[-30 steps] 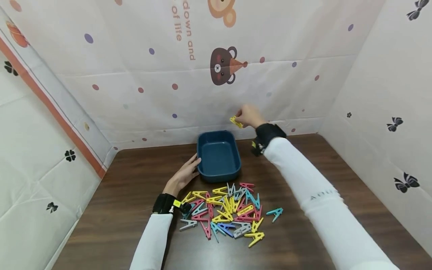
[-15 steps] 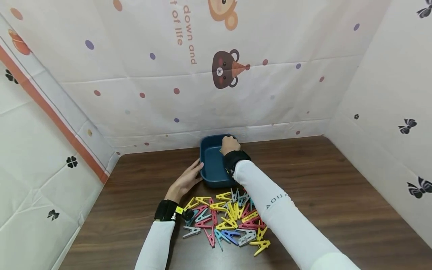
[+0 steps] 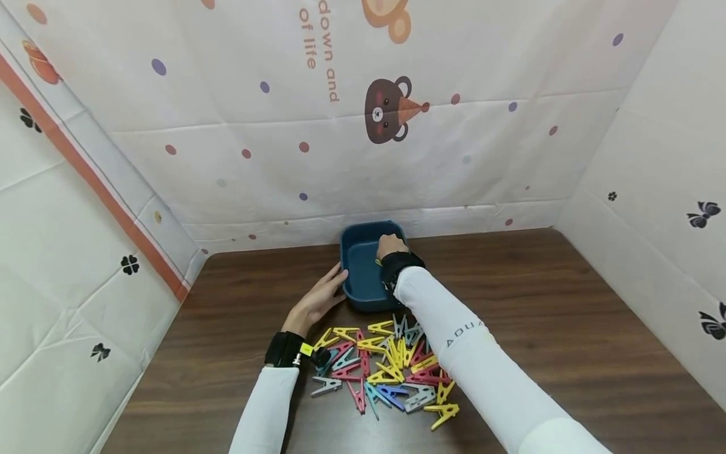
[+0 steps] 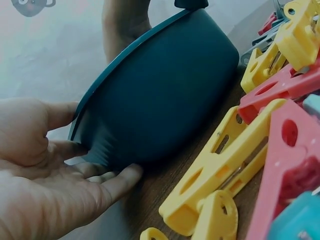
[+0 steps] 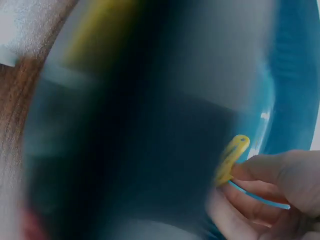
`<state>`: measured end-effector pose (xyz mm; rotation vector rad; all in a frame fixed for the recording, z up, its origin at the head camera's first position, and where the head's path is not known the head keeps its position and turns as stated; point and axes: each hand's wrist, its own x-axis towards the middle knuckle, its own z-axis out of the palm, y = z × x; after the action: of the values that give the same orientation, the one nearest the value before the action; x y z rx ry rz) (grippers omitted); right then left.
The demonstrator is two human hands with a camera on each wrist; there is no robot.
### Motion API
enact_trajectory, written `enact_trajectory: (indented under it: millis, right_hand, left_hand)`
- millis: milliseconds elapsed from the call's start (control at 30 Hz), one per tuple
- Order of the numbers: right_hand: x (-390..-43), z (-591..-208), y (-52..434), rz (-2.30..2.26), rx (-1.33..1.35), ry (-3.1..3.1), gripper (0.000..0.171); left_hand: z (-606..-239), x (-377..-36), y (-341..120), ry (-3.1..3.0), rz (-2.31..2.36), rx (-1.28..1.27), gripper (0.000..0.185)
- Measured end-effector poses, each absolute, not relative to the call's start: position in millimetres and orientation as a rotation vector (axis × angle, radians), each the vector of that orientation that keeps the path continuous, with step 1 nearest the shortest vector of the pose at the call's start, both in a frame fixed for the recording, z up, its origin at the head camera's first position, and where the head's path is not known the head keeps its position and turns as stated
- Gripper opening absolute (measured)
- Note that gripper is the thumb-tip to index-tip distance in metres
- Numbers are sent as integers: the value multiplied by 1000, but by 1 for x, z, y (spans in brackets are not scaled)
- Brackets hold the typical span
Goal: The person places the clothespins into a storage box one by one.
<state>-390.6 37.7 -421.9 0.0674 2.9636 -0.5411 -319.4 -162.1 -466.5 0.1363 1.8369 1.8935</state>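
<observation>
A dark blue tub (image 3: 356,252) stands on the brown table near the back wall. My right hand (image 3: 390,244) reaches into it and pinches a yellow clothespin (image 5: 231,159) just above the tub's inner wall (image 5: 290,75). My left hand (image 3: 322,296) rests flat against the tub's left side, fingers straight along its outer wall (image 4: 165,100). In front of the tub lies a heap of yellow, pink, blue and grey clothespins (image 3: 391,369), seen close up in the left wrist view (image 4: 235,165).
Patterned white sheets (image 3: 397,145) wall in the table on the back, left and right. The table (image 3: 567,315) stretches bare to the right of the heap. A yellow clothespin (image 3: 443,414) lies at the heap's near edge.
My right hand came down from the back wall with the yellow clothespin and went into the tub. My left hand stayed against the tub.
</observation>
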Motion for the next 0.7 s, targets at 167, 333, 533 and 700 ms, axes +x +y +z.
enact_trajectory:
  millis: [167,333,533,700]
  right_hand:
    - [-395,-408,46,-509,6,2944,26]
    - [-398,-391,51,-491,-6,2983,26]
    - [-399,-412,51,-567,24,2919,28]
    - [-401,-438,61,-652,114,2922,29]
  left_hand:
    - [-465,-321,-157,1830,1899,127,65]
    - [-468,-322,-153,1822,1890,116,65]
    - [-471,-316,-145,1824,1867,112,65]
    - [-475,-309,-133,1819,1852,127,65]
